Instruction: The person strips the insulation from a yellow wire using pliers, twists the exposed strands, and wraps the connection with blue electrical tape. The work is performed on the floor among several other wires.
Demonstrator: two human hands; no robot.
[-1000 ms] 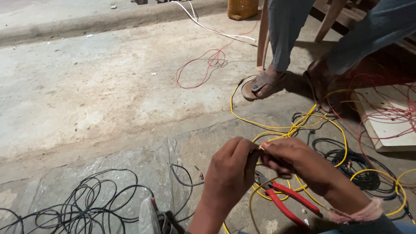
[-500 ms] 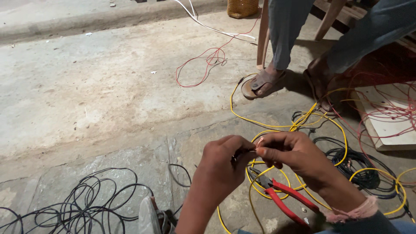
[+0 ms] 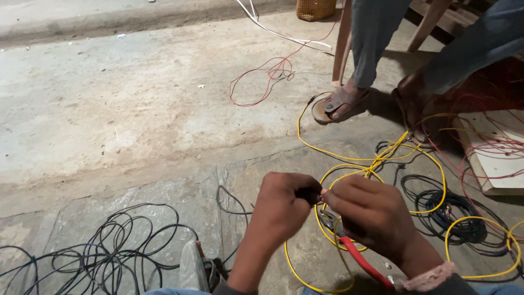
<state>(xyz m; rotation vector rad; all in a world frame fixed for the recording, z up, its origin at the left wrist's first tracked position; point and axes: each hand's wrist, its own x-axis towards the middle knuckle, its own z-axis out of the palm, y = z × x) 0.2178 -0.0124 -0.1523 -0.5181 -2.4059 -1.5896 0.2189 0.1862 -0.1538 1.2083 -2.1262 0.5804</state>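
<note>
My left hand [image 3: 281, 210] and my right hand [image 3: 371, 216] meet over the concrete floor, fingertips pinched together on a short dark wire end [image 3: 312, 194]. Below and between them runs a yellow wire [image 3: 349, 169], which loops across the floor toward the right. Red-handled pliers [image 3: 363, 262] lie on the floor under my right wrist. What exactly sits between the fingertips is mostly hidden by the fingers.
A tangle of black wire [image 3: 103, 251] lies at the lower left, a black coil [image 3: 453, 216] at the right. A red wire [image 3: 267, 79] loops on the floor farther off. Another person's sandalled feet [image 3: 338, 104] and a wooden chair leg [image 3: 343, 38] stand ahead. A white board [image 3: 499, 161] lies at the right.
My hands have shifted slightly left and down while staying pinched together on the wire end. The view has tilted a little; the other person's feet have not moved.
</note>
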